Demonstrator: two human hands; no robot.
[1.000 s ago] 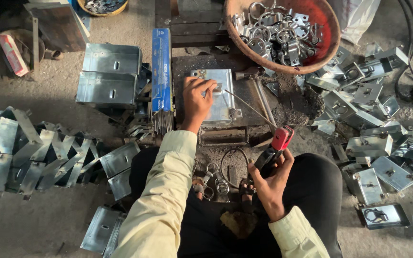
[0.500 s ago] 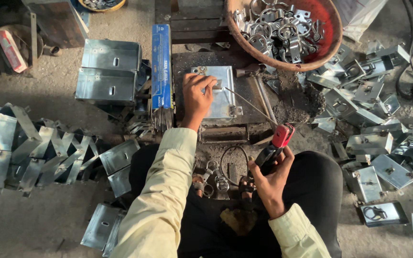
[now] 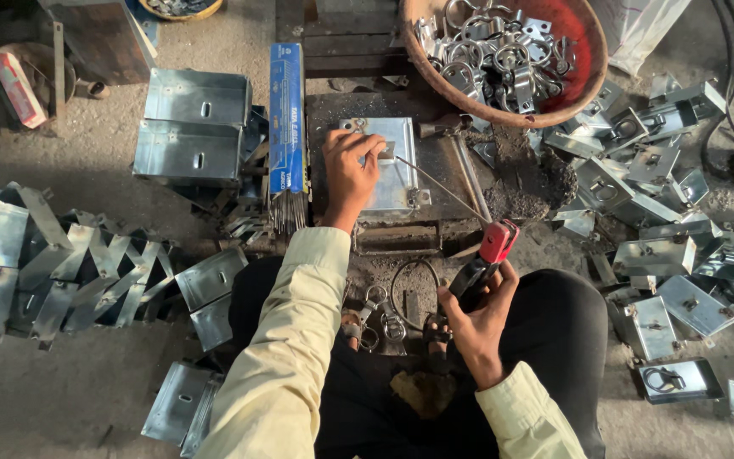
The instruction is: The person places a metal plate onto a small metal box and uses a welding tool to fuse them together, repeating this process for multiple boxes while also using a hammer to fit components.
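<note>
Right hand (image 3: 477, 310), nearest the seated person, is closed around the red-tipped electrode holder (image 3: 490, 253). Its welding rod (image 3: 439, 180) slopes away to the galvanised box (image 3: 388, 166), which lies flat on the dark work block. Left hand (image 3: 348, 174) rests on that box, fingertips (image 3: 375, 146) pinching a small bracket (image 3: 386, 153) beside the rod tip. Risk: bare fingers this near the tip could burn. Beyond the box stands the rusty bowl (image 3: 588, 76) of clamps.

Two hands; one red-tipped electrode holder (image 3: 488, 255) in the right fingers; one metal plate (image 3: 397, 166) under the left fingertips; one rusty bowl (image 3: 592, 76) beyond them.
</note>
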